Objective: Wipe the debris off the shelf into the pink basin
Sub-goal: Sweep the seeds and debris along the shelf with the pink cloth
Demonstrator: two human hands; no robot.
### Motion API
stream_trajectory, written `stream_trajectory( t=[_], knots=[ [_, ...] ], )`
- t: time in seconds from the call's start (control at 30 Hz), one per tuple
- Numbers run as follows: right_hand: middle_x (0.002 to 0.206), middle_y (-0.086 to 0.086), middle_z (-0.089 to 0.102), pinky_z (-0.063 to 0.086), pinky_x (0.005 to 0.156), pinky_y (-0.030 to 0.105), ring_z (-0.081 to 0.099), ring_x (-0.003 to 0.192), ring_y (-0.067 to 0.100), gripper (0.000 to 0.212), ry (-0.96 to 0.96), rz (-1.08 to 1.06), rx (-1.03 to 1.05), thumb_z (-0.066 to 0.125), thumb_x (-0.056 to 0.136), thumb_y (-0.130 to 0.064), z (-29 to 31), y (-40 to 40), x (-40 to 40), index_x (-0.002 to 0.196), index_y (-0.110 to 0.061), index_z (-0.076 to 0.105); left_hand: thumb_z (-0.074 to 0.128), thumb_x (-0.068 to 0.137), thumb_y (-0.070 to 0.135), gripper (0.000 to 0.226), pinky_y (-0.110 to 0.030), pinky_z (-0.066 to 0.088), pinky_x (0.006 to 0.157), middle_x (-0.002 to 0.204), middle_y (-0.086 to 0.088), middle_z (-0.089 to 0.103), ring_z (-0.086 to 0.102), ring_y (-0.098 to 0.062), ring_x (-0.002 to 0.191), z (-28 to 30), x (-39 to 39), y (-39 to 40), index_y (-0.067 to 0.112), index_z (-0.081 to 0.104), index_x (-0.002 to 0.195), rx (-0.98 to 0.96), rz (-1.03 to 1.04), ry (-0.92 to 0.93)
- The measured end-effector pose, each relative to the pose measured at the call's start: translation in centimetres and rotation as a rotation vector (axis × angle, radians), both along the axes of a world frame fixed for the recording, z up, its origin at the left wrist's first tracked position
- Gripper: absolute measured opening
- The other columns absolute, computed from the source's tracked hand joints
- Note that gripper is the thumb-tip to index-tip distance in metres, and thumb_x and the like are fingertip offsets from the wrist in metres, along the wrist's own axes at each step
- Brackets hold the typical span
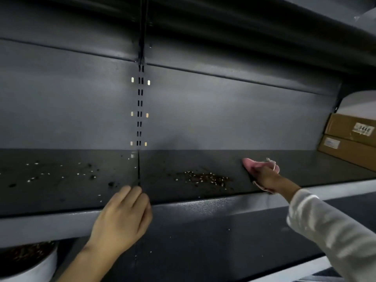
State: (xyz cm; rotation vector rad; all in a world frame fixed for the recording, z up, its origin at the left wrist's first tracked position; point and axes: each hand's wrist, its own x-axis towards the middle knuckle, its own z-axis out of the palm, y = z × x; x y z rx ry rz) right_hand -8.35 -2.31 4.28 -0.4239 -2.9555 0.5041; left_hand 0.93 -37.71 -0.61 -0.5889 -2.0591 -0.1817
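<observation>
Clearly, the right hand clutches a pink cloth flat on the shelf, at 3 o'clock of the debris pile, likely to sweep it leftward. The left hand, fingers loosely curled and holding nothing, steadies on the shelf lip. A basin, pale here, waits at 7 o'clock below.
</observation>
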Motion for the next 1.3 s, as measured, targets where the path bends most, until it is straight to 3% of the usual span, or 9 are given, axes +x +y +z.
stream_trajectory(
  t=[0.1, 0.23, 0.37, 0.47, 0.67, 0.77, 0.93, 1.1, 1.3],
  knots=[
    [0.121, 0.008, 0.036, 0.042, 0.068, 0.003, 0.049, 0.096, 0.023, 0.023, -0.038, 0.116, 0.001, 0.042, 0.091, -0.013, -0.3, -4.7, 0.2, 0.111, -0.003, 0.047, 0.038, 0.079, 0.013, 0.032, -0.033, 0.043, 0.051, 0.054, -0.006, 0.049, 0.048, -0.025, 0.05, -0.2, -0.2, 0.1, 0.006, 0.053, 0.052, -0.032, 0.018, 0.026],
    [0.107, 0.005, 0.041, 0.037, 0.1, 0.039, 0.047, 0.119, 0.033, 0.028, -0.011, 0.231, -0.043, 0.04, 0.089, -0.008, -0.8, -12.3, 0.1, 0.111, -0.013, 0.056, 0.038, 0.079, 0.014, 0.031, -0.031, 0.046, 0.046, 0.054, -0.006, 0.05, 0.05, -0.023, 0.051, -0.1, 0.0, 0.3, 0.006, 0.054, 0.053, -0.004, 0.029, 0.034],
    [0.134, 0.013, 0.048, 0.04, 0.102, 0.04, 0.047, 0.123, 0.034, 0.046, 0.058, 0.317, -0.164, 0.036, 0.09, -0.005, -0.1, -15.4, -0.5, 0.132, -0.022, 0.047, 0.039, 0.078, 0.015, 0.03, -0.03, 0.043, 0.048, 0.057, -0.006, 0.051, 0.046, -0.021, 0.057, -0.1, 0.4, -0.6, 0.006, 0.056, 0.055, -0.017, 0.026, 0.011],
    [0.108, 0.011, 0.059, 0.053, 0.079, 0.031, 0.062, 0.094, 0.027, 0.038, 0.146, 0.245, -0.29, 0.04, 0.089, -0.013, 0.8, -12.2, -2.1, 0.125, -0.015, 0.051, 0.039, 0.078, 0.016, 0.03, -0.03, 0.038, 0.05, 0.058, -0.005, 0.051, 0.036, -0.018, 0.063, -0.1, 0.7, -2.5, 0.007, 0.056, 0.056, 0.015, 0.064, -0.009],
    [0.127, 0.01, 0.057, 0.031, 0.114, 0.042, 0.045, 0.126, 0.021, 0.018, 0.109, 0.103, -0.241, 0.056, 0.086, -0.033, -0.4, -4.4, -4.6, 0.095, -0.027, 0.071, 0.042, 0.075, 0.016, 0.027, -0.029, 0.03, 0.058, 0.056, -0.006, 0.05, 0.031, -0.016, 0.065, -0.2, 0.7, -3.1, 0.008, 0.054, 0.052, 0.039, 0.084, -0.001],
    [0.142, 0.008, 0.044, 0.03, 0.114, 0.038, 0.039, 0.132, 0.029, 0.039, -0.028, 0.241, -0.157, 0.043, 0.091, -0.013, -0.2, -7.5, -5.7, 0.129, -0.021, 0.051, 0.044, 0.076, 0.017, 0.026, -0.03, 0.03, 0.058, 0.056, -0.006, 0.05, 0.031, -0.018, 0.065, -0.5, 0.4, -2.8, 0.008, 0.053, 0.052, 0.033, 0.111, 0.022],
    [0.133, 0.0, 0.05, 0.014, 0.077, -0.019, 0.043, 0.121, 0.011, 0.038, -0.01, 0.651, -0.21, 0.038, 0.096, -0.005, 0.0, -15.0, -2.6, 0.129, -0.017, 0.051, 0.043, 0.076, 0.017, 0.028, -0.032, 0.028, 0.058, 0.056, -0.008, 0.05, 0.031, -0.021, 0.065, -0.7, 0.5, -2.7, 0.006, 0.055, 0.054, 0.034, 0.148, 0.052],
    [0.137, 0.004, 0.052, 0.029, 0.113, 0.026, 0.048, 0.126, 0.017, 0.039, 0.057, 0.868, -0.144, 0.037, 0.095, -0.004, 0.7, -15.1, -1.7, 0.128, -0.018, 0.052, 0.043, 0.078, 0.014, 0.029, -0.03, 0.03, 0.058, 0.056, -0.01, 0.05, 0.032, -0.02, 0.065, -0.6, 0.5, -2.8, 0.003, 0.057, 0.055, 0.053, 0.133, 0.045],
    [0.134, -0.003, 0.056, 0.037, 0.099, 0.007, 0.045, 0.128, 0.004, 0.033, 0.274, 0.889, -0.078, 0.036, 0.097, -0.019, 1.8, -5.9, -3.3, 0.119, -0.017, 0.06, 0.042, 0.079, 0.015, 0.03, -0.032, 0.031, 0.057, 0.057, -0.01, 0.051, 0.032, -0.02, 0.065, -0.7, 0.6, -2.7, 0.003, 0.057, 0.056, 0.061, 0.161, 0.034]
  ],
)
